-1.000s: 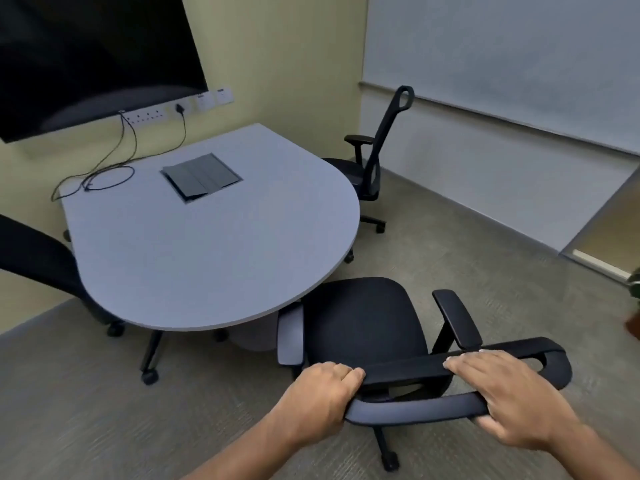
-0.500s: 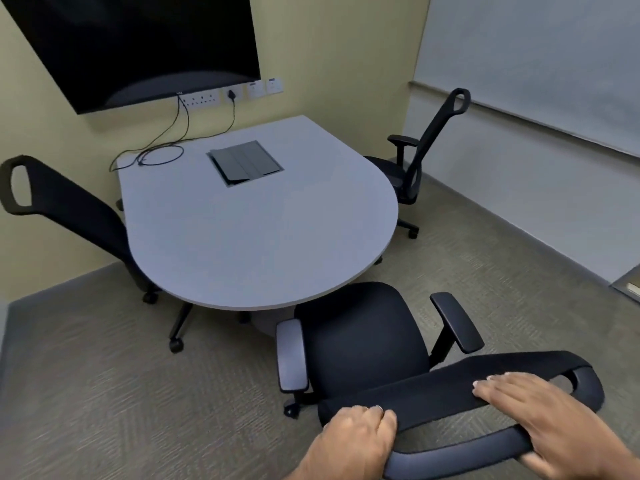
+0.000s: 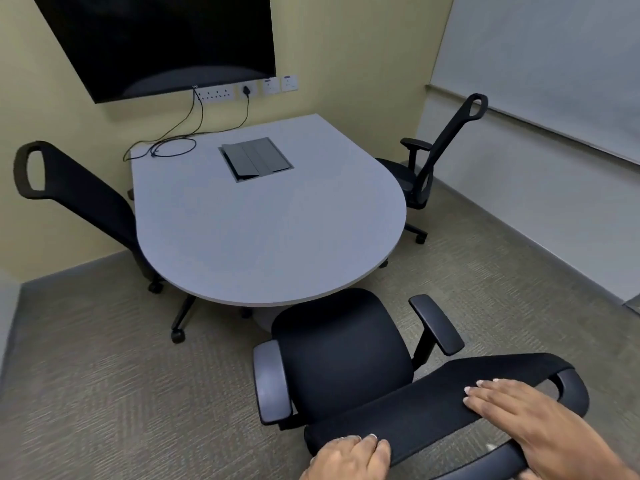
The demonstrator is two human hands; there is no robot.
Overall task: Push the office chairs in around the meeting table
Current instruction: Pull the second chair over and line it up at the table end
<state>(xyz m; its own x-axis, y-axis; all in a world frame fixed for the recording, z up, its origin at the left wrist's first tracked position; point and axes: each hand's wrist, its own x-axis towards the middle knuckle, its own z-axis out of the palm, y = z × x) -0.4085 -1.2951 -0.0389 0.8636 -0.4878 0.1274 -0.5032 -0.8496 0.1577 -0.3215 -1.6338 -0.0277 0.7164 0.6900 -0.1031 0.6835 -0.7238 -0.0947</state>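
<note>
Near rounded grey surface (image 3: 263, 233) edge: black fabric chair (image 3: 346, 344); left hand (image 3: 349, 457) fingers curled, right hand (image 3: 530, 424) fingers flat, both on mesh backrest (image 3: 433, 403).

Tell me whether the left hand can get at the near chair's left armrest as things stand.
Probably yes. The left hand grips the near chair by its backrest, and the left armrest sits just ahead of it with nothing between them; it would have to let go first.

Light: even, soft, from overhead; room moderately bright
Shadows: faint, diffuse under the table (image 3: 263, 237)
Glare: pale reflection low on the dark wall screen (image 3: 166, 39)
Distortion: wide-angle bending of walls and whiteboard (image 3: 540, 60) at edges
Sharpness: slightly soft, carpet (image 3: 104, 393) smeared
</note>
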